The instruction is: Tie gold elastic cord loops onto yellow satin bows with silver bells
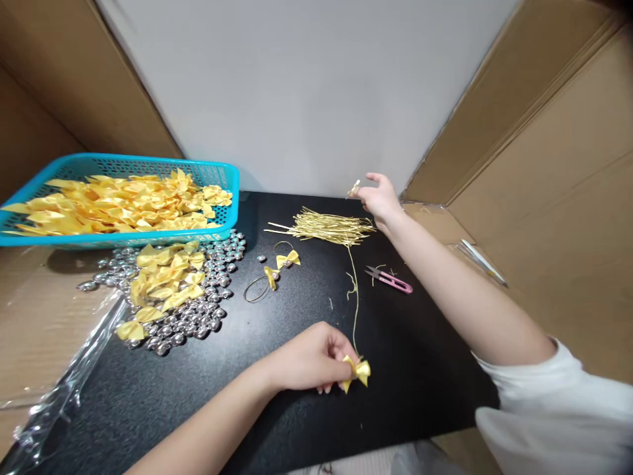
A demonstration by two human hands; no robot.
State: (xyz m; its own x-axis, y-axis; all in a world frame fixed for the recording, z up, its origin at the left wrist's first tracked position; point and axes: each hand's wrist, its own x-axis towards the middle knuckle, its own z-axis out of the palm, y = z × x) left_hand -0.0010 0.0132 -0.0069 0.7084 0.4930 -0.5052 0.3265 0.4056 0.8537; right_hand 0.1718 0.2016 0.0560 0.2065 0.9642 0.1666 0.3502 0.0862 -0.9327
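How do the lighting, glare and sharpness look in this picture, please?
In the head view, highlights glint off the silver beads and clear plastic; in the head view, the black tabletop carries a soft sheen; in the head view, the yellow bow at the left hand is fairly clear, while the white sleeve looks softer.

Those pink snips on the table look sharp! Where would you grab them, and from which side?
By the pink handle, I'd say, coming from the right. The snips lie on the table with that long end to the right, while the dark, pointed blades face left, toward the gold cord.
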